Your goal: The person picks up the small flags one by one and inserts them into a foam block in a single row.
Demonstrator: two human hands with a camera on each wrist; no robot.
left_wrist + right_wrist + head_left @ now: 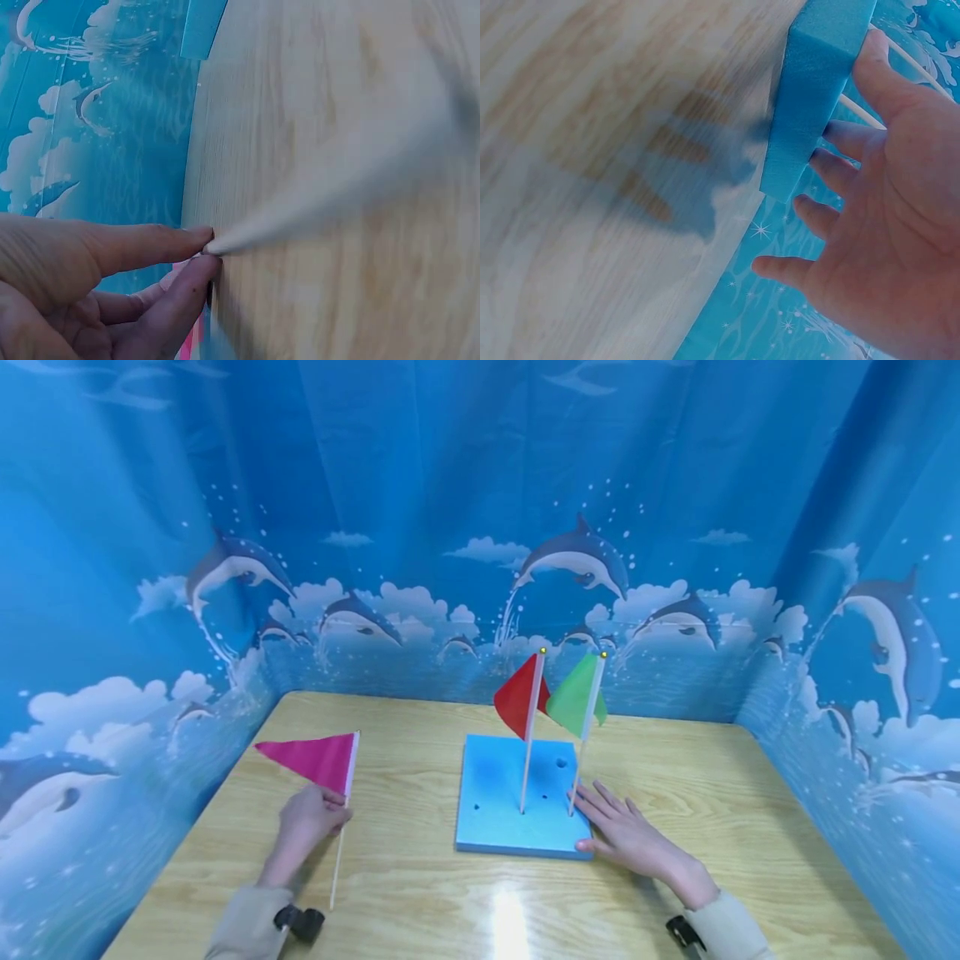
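Observation:
A magenta pennant flag [322, 762] on a thin pale stick is pinched between the thumb and fingers of my left hand [311, 817], just below the cloth; in the left wrist view the stick [300, 206] runs blurred toward the camera. My right hand [630, 835] has its fingers spread at the right edge of a blue foam block [495, 827], with thumb and index fingertip on it. Two flags stand upright in the block: a red flag [517, 697] near the middle and a green flag [576, 697] by the right edge, close to my fingers.
The block's top has several small holes and one larger hole [561, 763] near the back right. Underneath is a wood-grain table [405, 893]. Blue curtains [420, 527] with dolphins enclose its back and sides. A dark wrist camera [300, 922] sits on my left sleeve.

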